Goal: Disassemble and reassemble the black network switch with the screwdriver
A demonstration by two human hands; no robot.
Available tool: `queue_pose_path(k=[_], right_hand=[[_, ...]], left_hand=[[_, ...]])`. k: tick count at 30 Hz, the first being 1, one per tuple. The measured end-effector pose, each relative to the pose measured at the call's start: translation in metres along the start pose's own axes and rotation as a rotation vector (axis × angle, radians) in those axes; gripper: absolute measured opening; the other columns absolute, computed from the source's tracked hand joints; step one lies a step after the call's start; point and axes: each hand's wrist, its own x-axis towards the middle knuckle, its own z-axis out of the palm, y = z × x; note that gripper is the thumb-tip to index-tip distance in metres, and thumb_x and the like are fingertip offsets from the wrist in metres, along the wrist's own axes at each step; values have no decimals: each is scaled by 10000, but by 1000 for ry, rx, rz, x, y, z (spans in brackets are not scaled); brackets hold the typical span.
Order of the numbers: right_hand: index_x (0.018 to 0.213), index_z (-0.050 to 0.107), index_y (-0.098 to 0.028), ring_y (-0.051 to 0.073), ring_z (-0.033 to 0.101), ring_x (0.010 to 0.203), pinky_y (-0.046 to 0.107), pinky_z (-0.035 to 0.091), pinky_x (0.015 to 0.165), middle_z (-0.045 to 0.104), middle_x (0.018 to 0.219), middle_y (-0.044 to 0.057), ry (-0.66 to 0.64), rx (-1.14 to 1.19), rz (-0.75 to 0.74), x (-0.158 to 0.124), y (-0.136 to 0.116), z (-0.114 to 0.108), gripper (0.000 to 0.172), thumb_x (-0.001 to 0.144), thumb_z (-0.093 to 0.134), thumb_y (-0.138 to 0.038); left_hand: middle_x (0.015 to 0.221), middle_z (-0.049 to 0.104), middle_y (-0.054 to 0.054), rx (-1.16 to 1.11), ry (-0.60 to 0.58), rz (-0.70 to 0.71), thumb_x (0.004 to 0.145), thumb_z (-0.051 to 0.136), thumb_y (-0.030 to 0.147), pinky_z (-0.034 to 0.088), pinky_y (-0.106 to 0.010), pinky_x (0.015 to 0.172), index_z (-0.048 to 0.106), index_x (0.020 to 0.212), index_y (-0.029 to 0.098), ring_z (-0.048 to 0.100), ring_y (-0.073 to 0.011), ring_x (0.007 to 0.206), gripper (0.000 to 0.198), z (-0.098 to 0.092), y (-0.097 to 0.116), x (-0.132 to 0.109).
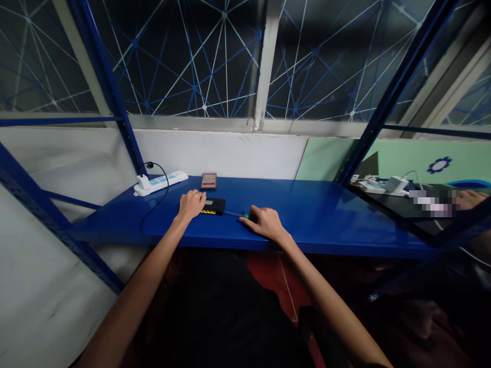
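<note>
On the blue shelf lies a flat black box (217, 205) with a pale label on top and a yellow-and-black striped edge. My left hand (191, 205) is closed over its left end and holds it against the surface. My right hand (265, 222) grips a screwdriver (232, 213) with a green and dark handle, its thin shaft lying nearly level. The shaft points left and meets the right end of the box; whether the tip goes into it cannot be made out. My palm hides most of the handle.
Behind the box lies a small dark-framed rectangular piece (209, 180). A white power strip (163, 183) with a plug and black cable stands at the left. Blue uprights (130, 138) flank the shelf (307, 212). At the right, another person's hand (472, 199) is near a second power strip (378, 188).
</note>
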Motion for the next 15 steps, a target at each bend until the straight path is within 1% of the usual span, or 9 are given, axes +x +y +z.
queue_pose_path(k=[3, 6, 11, 15], right_hand=[[757, 587, -194, 145, 580, 620, 272, 172, 550, 673, 721, 37, 17, 15, -15, -1, 0, -2, 500, 952, 371, -600], [744, 595, -192, 138, 573, 638, 275, 175, 550, 671, 755, 34, 27, 5, -14, -1, 0, -2, 463, 950, 397, -556], [720, 603, -189, 131, 545, 634, 277, 177, 545, 641, 769, 32, 49, -9, 0, -1, 1, -1, 491, 920, 430, -603], [765, 612, -189, 134, 544, 649, 272, 186, 544, 632, 811, 37, 92, -5, 0, -1, 3, 1, 489, 882, 474, -643]], left_hand=[[983, 697, -136, 5, 9, 7, 1003, 248, 361, 469, -362, 782, 741, 911, 147, 632, -272, 951, 546, 2, -1, 0], [976, 700, -130, 14, 18, 6, 1003, 253, 363, 467, -362, 788, 743, 906, 154, 633, -270, 953, 542, 5, -2, 1], [995, 702, -123, 13, 24, -1, 1003, 264, 363, 463, -357, 796, 741, 911, 160, 632, -267, 964, 527, 5, -2, 1], [993, 702, -125, 12, 18, -2, 1005, 253, 360, 465, -360, 795, 740, 904, 154, 632, -267, 959, 538, 4, -2, 0]])
